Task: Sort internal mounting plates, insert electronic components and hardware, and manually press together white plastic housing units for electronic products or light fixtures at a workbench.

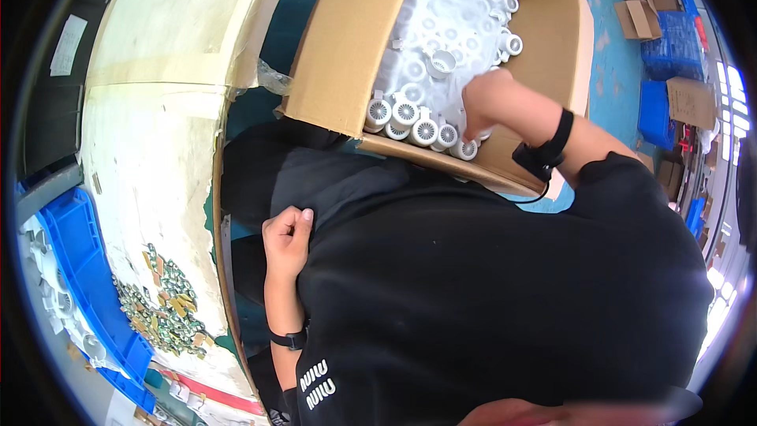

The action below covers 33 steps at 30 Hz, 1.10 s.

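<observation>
"Black shirt (pixel 505 284) nearest, lower right. Where are the hands?"

"Right hand (pixel 479 102) inside the one carton (pixel 339 47), upper centre, fingers hidden; grip can't be told. Left hand (pixel 287 238) curls, apparently empty, left of centre."

"White cylinders (pixel 441 65)?"

"Same carton, cloudy plastic (pixel 453 12) probably separating layers against scuffs; six grilles (pixel 424 132) show, others uncountable."

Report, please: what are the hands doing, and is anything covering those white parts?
Right hand inside box, by white parts, grip unclear. Left hand curled, nothing visible in it. Translucent plastic over some parts.
</observation>
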Each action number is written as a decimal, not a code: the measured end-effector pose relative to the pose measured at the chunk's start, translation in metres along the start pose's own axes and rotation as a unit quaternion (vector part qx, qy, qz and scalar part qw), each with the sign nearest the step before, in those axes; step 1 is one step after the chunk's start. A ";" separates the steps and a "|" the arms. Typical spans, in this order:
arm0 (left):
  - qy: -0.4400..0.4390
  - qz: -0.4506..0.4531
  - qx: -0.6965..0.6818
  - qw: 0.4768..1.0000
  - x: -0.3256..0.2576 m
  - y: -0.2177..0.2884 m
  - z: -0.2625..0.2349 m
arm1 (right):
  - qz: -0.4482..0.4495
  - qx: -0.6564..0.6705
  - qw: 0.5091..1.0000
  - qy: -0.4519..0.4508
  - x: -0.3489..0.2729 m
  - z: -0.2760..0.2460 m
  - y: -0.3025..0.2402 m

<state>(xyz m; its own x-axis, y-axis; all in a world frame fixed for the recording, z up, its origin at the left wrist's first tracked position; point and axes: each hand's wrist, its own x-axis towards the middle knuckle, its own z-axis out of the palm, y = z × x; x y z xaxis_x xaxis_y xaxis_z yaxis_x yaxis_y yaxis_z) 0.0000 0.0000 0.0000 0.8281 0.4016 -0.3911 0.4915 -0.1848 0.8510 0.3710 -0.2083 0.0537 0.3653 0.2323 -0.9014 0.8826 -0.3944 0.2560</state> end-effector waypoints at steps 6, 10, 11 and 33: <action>-0.086 0.189 -0.053 0.977 0.021 0.111 0.009 | 0.053 0.109 0.989 0.090 -0.040 -0.025 0.026; -0.150 0.236 0.029 0.960 0.031 0.140 0.031 | 0.033 0.053 0.998 -0.012 -0.039 0.013 0.040; -0.156 0.237 0.053 0.957 0.034 0.144 0.035 | 0.032 0.057 0.998 -0.012 -0.038 0.023 0.043; -0.417 0.025 0.612 0.671 0.258 0.101 0.204 | -0.185 0.436 0.756 0.452 -0.101 0.005 0.106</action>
<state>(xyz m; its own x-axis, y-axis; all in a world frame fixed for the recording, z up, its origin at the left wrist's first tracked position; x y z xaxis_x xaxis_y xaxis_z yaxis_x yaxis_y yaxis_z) 0.3179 -0.0980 -0.0861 0.4638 -0.1810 -0.8673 -0.1123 -0.9830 0.1451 0.4257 -0.2780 0.1702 0.5431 0.8267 -0.1469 0.5864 -0.4986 -0.6383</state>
